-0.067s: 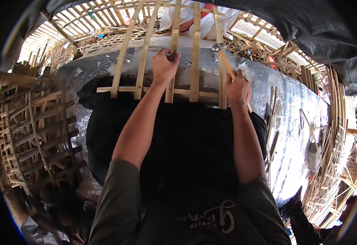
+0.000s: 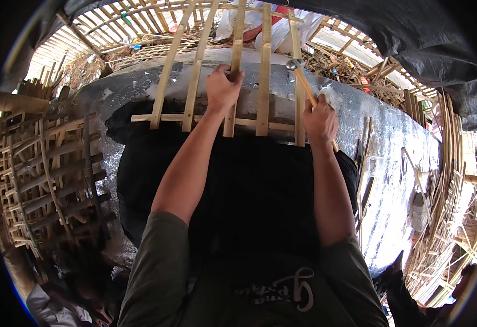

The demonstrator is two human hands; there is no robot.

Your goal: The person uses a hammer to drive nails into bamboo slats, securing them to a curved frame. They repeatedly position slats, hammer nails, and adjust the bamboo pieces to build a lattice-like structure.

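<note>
Head view: a slatted wooden frame (image 2: 264,87) lies centrally, its near ends by black cloth (image 2: 255,196). The left hand (image 2: 224,90) is closed around its middle slat (image 2: 238,46); the right hand (image 2: 321,122) is clamped on a hammer (image 2: 306,85), its metal head at the rightmost slat (image 2: 300,120). Silvery sheeting (image 2: 394,185) spreads rightward; a lattice panel (image 2: 47,177) stands left.

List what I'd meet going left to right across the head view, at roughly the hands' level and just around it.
Lattice panel, leftmost slat, second slat, left hand, fourth slat, hammer head, right hand, long thin strips.
</note>
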